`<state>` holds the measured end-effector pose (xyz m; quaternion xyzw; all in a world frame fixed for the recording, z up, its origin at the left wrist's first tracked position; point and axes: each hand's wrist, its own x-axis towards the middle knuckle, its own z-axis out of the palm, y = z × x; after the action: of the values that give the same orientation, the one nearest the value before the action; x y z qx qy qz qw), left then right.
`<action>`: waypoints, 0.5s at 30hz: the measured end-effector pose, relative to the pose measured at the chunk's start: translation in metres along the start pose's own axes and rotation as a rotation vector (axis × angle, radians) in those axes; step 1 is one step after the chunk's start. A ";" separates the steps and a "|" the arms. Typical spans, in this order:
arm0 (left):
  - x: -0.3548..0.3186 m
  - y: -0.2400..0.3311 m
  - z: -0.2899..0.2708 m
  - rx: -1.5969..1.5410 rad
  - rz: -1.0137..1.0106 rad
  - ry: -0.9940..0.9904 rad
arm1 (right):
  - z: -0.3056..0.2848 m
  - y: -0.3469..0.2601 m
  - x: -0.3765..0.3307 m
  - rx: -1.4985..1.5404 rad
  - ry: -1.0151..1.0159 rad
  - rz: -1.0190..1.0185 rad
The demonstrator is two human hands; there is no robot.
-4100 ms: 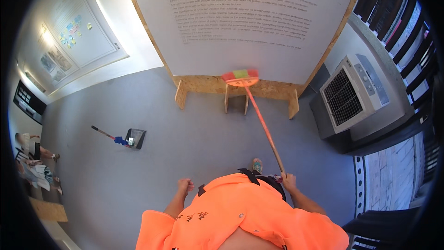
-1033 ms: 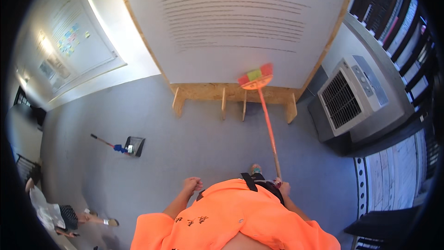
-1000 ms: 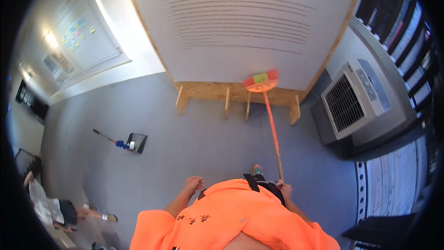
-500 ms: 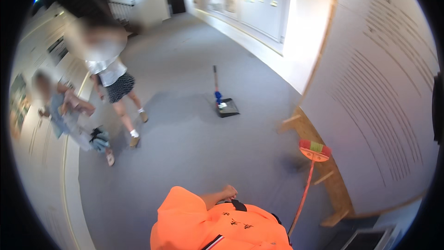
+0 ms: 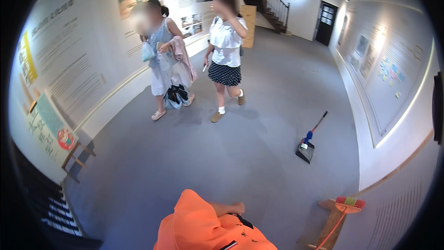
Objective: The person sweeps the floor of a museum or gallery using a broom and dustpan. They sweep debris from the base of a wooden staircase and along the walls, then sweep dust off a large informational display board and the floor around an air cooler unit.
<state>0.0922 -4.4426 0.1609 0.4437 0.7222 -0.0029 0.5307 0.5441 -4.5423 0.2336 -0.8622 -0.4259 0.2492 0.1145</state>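
Coming out of an orange sleeve, my left forearm crosses in front of my body. My left hand (image 5: 238, 208) is closed at its end, near a dark strap (image 5: 244, 221) at my front; what the fingers hold, if anything, is hidden. My right hand is out of view. Low on the right is a broom (image 5: 350, 205) with an orange head and red and green bristles, its reddish handle running off the lower edge. Ahead to the right, a black dustpan (image 5: 305, 152) with a long handle stands on the grey floor, something pale and blue at its handle's base.
Two people walk at the left: one in a white top (image 5: 226, 37), another in pale clothes (image 5: 162, 60) carrying bags. A small board on an easel (image 5: 51, 132) stands at the left wall. A wooden panel foot (image 5: 329, 224) is beside the broom. Stairs (image 5: 273, 7) rise at the back.
My view has swung left, so the dustpan and broom appear farther right. The two people now show nearer the middle, with the left wall and easel in sight. My left hand stays closed.
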 end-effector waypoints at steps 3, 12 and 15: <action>0.042 0.006 0.022 0.046 -0.183 0.012 | -0.031 0.022 0.072 -0.058 -0.043 -0.036; 0.033 0.159 0.049 -0.003 -0.124 -0.095 | -0.127 0.147 0.134 0.110 0.201 0.346; 0.075 0.210 0.082 -0.302 -0.018 -0.071 | -0.189 0.159 0.151 -0.005 0.377 0.439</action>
<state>0.2870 -4.3062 0.1649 0.3520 0.6991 0.0853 0.6166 0.8291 -4.5167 0.2790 -0.9652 -0.2010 0.1021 0.1327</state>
